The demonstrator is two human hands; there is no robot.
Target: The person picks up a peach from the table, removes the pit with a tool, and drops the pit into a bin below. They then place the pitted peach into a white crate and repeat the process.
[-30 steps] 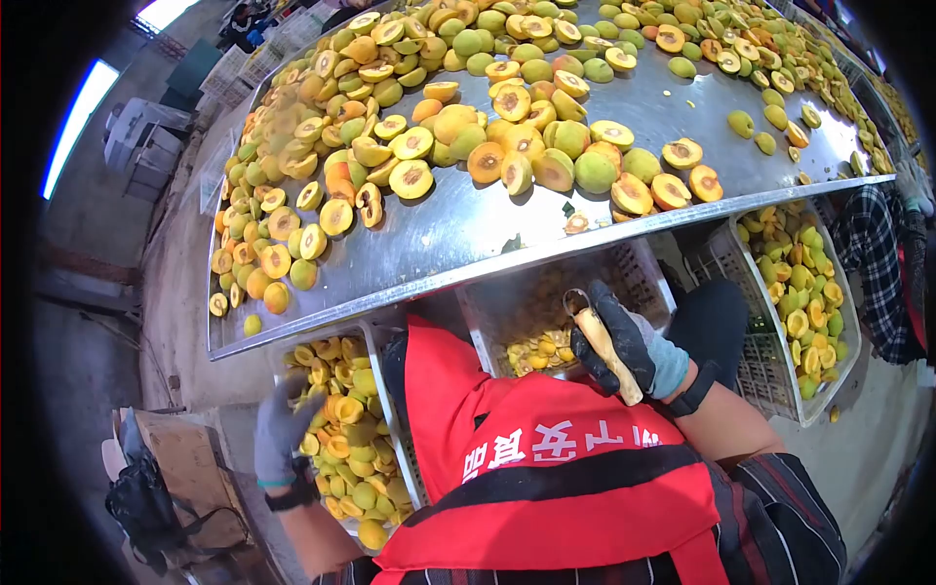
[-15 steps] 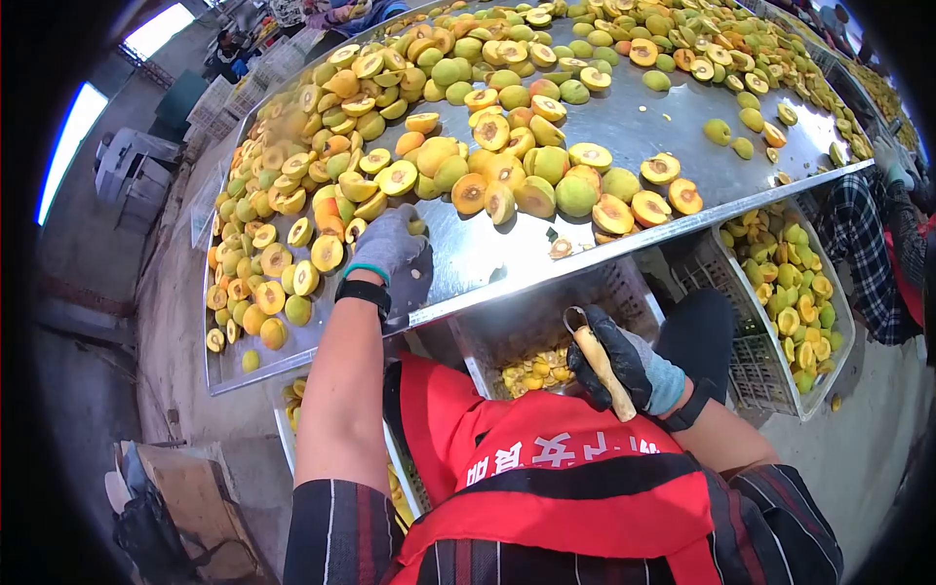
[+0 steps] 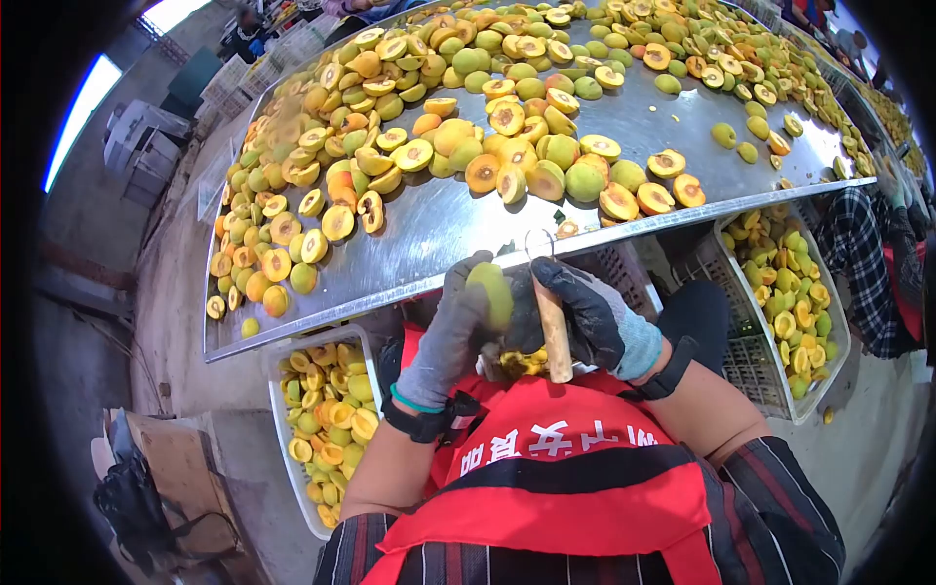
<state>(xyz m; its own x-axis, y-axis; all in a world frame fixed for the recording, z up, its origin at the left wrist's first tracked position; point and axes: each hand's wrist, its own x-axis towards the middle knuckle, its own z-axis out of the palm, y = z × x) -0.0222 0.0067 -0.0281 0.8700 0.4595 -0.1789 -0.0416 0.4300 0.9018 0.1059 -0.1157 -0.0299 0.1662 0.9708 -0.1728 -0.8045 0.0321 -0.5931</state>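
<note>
In front of my red apron, my left hand (image 3: 450,327) in a grey glove grips a yellow-green peach half (image 3: 495,296), slightly blurred. Close beside it, my right hand (image 3: 597,320), gloved in grey and black, is closed around the wooden handle of a pitting tool (image 3: 553,336). The tool stands nearly upright, its thin metal loop at the top, over the table's front edge. Halved peaches (image 3: 507,175) lie on the metal table (image 3: 429,244) just beyond my hands, many with pits showing. Below my hands, a crate with yellow pieces (image 3: 526,363) is mostly hidden.
A white crate of peach halves (image 3: 327,414) stands on the floor at left, and another crate (image 3: 780,302) at right. A person in plaid trousers (image 3: 858,263) sits at the far right. Cardboard (image 3: 185,468) and a black bag (image 3: 132,507) lie at lower left.
My left hand has come back from the table to my front, now with a peach half in it. My right hand has lifted the pitting tool up and left, close to the left hand.
</note>
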